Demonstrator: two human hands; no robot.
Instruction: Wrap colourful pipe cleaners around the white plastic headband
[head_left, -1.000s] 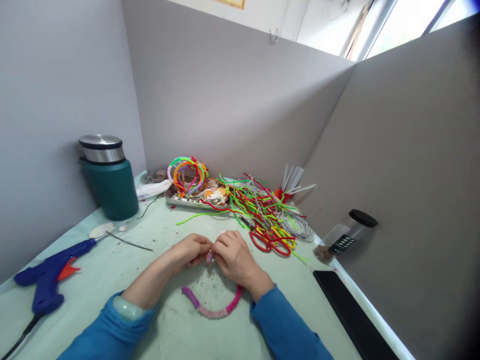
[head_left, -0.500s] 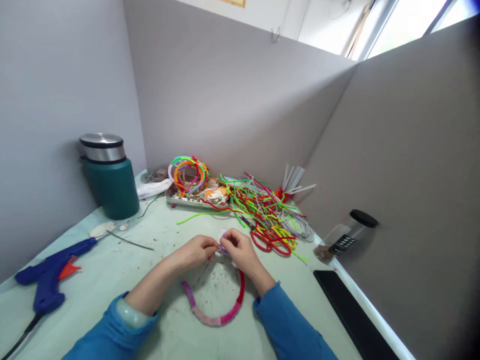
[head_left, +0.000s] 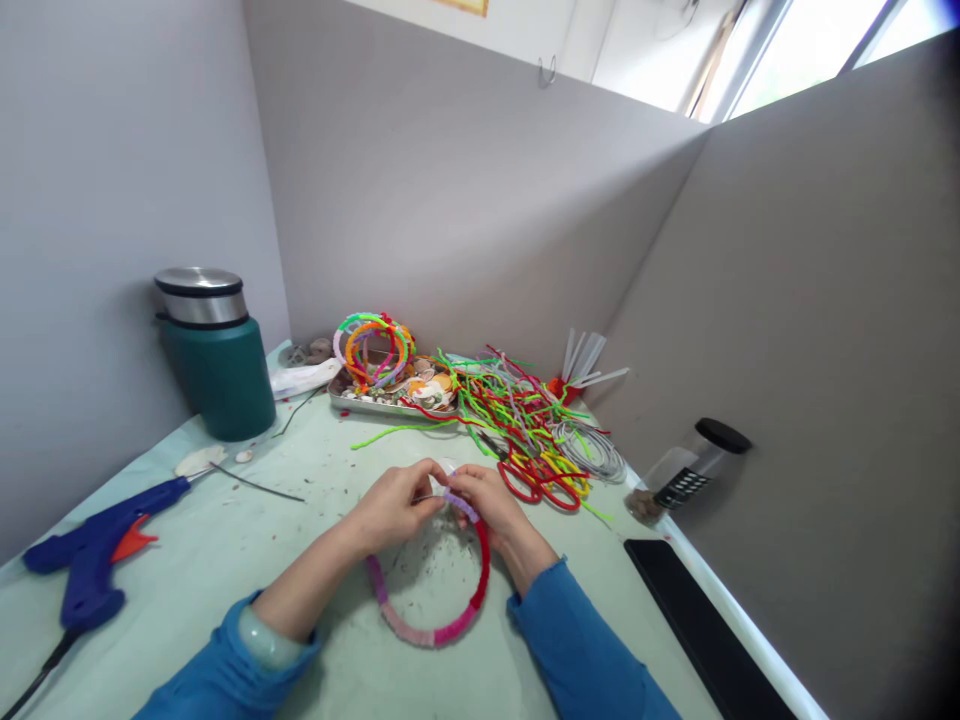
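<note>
A hoop wrapped in fuzzy pipe cleaner [head_left: 433, 637] lies low over the table, its bands purple, pale pink, magenta, red and lilac. My right hand [head_left: 489, 508] is closed on the lilac stretch at its far right side. Opposite, my left hand [head_left: 401, 505] pinches at the hoop's far part, where a thin grey wire shows by the fingers. Both sets of fingertips nearly meet, hiding much of that part. A small pale piece [head_left: 448, 466] shows just beyond them. Red-handled scissors [head_left: 559, 490] lie right of my right hand.
A blue glue gun [head_left: 94, 550] and a green flask [head_left: 223, 380] stand at left. Behind are a metal tray [head_left: 390, 408] with shells and colourful rings, and heaped pipe cleaners [head_left: 517, 405]. At right are a clear jar [head_left: 690, 470] and a black bar [head_left: 697, 625]. Grey panels enclose the table.
The right hand has turned and drawn slightly nearer, uncovering the lilac band. My left hand has shifted a little right, its fingers now spread more around the hoop's far part.
</note>
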